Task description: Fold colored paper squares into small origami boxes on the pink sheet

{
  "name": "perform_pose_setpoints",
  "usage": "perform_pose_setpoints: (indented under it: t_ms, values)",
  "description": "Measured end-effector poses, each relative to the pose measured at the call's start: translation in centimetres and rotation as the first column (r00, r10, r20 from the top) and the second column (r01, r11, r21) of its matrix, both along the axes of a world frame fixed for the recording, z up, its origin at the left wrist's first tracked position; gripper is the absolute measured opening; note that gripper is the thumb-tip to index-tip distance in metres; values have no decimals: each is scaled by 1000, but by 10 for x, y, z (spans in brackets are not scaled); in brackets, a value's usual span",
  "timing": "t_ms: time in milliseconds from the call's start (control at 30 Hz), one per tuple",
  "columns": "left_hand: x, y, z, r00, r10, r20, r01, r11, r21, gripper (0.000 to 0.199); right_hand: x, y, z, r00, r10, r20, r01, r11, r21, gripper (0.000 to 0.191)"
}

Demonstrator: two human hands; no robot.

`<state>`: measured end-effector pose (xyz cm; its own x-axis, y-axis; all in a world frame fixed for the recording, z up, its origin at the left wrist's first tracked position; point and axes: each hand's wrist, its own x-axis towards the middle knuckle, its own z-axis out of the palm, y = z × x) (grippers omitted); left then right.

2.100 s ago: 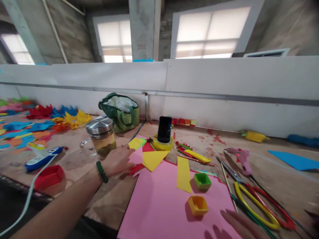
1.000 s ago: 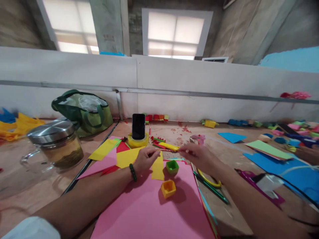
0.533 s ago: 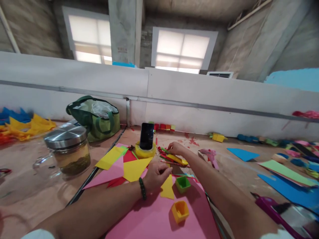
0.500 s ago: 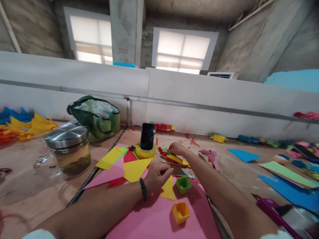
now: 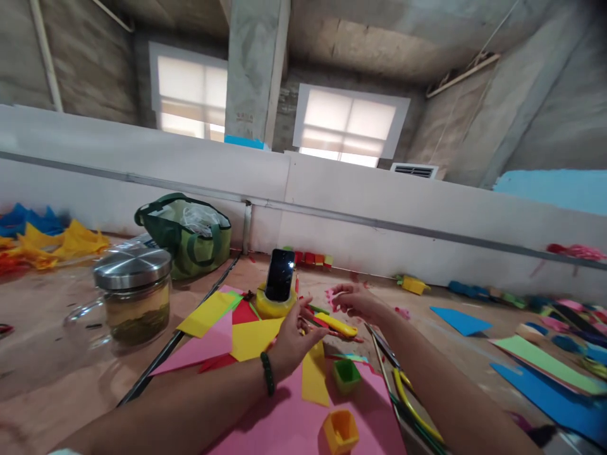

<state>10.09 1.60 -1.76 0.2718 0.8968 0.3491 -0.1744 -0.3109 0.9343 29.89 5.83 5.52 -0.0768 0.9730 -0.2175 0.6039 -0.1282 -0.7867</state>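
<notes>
My left hand (image 5: 298, 335), with a dark green bead bracelet (image 5: 267, 373) at its wrist, is over the paper with its fingers apart and nothing seen in them. My right hand (image 5: 360, 303) is raised a little beyond the yellow-handled tool (image 5: 336, 325). Its fingers are curled at a small scalloped pink piece (image 5: 331, 299), which looks pinched at the fingertips. A green folded paper box (image 5: 346, 376) and an orange one (image 5: 341, 431) stand on the large pink sheet (image 5: 284, 426). A yellow paper strip (image 5: 315, 376) lies beside my left hand.
A phone (image 5: 279, 275) leans in a yellow tape roll (image 5: 272, 306). To the left stand a lidded glass mug (image 5: 136, 309) and a green bag (image 5: 203, 243). Yellow-handled scissors (image 5: 410, 401) lie under my right forearm. Blue sheets (image 5: 459, 320) are at right.
My right hand has lifted from the small red bits and moved right, now with the pink piece at its fingers. My left hand's fingers have spread and lifted. The view has tilted up.
</notes>
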Motion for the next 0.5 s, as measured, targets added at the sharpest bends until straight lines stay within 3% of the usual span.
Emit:
perform_pose_setpoints:
  t_ms: [67,133,233,300,400,500]
  values:
    - [1,0,8,999,-38,39,41,997,-63,72,-4,-24,3,996,51,-76,-54,998,-38,24]
    - [2,-5,14,992,-119,53,124,986,-111,68,-12,-47,0,988,69,-136,-77,995,-58,27]
    - [4,-16,19,972,-234,24,235,961,-150,35,-26,-75,-7,977,37,-209,-38,999,1,26]
    - [4,-22,20,966,-256,25,256,949,-181,23,-29,-90,-13,973,9,-229,2,999,48,31]
    - [3,-24,18,964,-260,54,265,925,-272,18,-17,-112,-24,981,-50,-190,73,991,116,32]
    - [2,-20,16,961,-262,93,278,885,-374,18,18,-127,-37,984,-163,-69,173,968,181,20]
